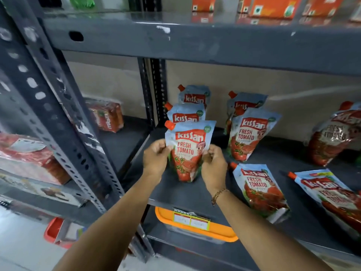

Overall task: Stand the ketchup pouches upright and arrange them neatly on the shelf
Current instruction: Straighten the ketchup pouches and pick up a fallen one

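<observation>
Dark grey steel racking (195,42) with perforated uprights (37,90) fills the room, paint chipped in spots. A beige backing board (273,89) closes the rear. Pale floor (21,241) shows at lower left, and light glints softly off the glossy upper shelf (136,15).

So I count eight ketchup pouches (189,151) on the middle shelf: six standing, two lying flat lower right. Four orange cartons (273,5) up top, one orange tub (195,225) at the bottom.
</observation>
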Tool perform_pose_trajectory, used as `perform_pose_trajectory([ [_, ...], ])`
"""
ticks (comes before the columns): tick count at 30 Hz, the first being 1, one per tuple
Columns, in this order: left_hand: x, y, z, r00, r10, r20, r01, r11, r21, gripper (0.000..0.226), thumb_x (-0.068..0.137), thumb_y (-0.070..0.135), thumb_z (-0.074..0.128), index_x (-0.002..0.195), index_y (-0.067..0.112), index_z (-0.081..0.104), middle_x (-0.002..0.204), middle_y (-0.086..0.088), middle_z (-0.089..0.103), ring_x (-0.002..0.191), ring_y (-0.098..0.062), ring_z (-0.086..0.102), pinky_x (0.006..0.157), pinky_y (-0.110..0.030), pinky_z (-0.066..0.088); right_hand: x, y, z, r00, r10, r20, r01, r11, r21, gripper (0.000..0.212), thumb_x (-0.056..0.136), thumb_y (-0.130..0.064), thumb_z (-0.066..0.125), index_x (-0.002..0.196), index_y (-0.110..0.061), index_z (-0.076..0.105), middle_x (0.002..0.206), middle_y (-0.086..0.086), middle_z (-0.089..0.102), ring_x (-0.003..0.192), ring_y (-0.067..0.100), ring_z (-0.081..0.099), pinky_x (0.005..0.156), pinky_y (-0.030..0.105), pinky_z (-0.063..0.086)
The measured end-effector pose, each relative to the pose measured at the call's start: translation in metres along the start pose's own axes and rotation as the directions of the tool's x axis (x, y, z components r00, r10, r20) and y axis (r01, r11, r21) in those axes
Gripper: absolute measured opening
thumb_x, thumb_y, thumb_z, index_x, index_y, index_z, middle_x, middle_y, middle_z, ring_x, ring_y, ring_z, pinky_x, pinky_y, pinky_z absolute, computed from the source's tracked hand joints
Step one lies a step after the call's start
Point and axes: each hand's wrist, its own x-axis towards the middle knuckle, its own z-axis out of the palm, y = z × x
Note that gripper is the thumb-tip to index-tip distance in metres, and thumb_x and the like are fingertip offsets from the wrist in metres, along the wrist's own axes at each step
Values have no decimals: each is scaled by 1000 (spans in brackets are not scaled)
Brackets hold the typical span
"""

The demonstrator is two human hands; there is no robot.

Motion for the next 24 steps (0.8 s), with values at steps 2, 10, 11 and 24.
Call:
perform_pose_trajectory([
  [2,-2,-12,-2,999,-31,-9,31,999,-18,13,90,3,56,101,10,61,103,-7,65,100,-19,59,89,-31,48,-7,11,1,998,-15,60,18,999,-51,17,95,-8,45,105,0,56,107,16,67,96,25,61,59,8,35],
  [10,-41,-35,43,859,-355,-369,317,935,-160,40,87,17,58,116,-10,55,120,-26,57,106,-35,58,94,-41,49,-1,17,-30,998,-7,60,15,992,-124,26,93,-3,42,113,-6,59,117,11,65,110,25,58,87,19,41],
  [11,-51,-36,55,780,-496,-382,434,868,-241,39,86,23,58,109,-9,60,112,-24,62,104,-37,60,93,-42,51,3,16,-40,1000,0,6,1,985,-171,29,91,-2,43,112,-7,61,117,12,65,110,26,58,91,25,44],
  [24,-68,-25,175,654,-679,333,702,709,68,20,82,-8,53,69,7,56,70,-10,56,57,-18,50,54,-25,40,42,51,-159,815,579,24,-527,758,-385,31,88,-7,46,113,5,59,117,22,65,103,33,64,90,35,54],
])
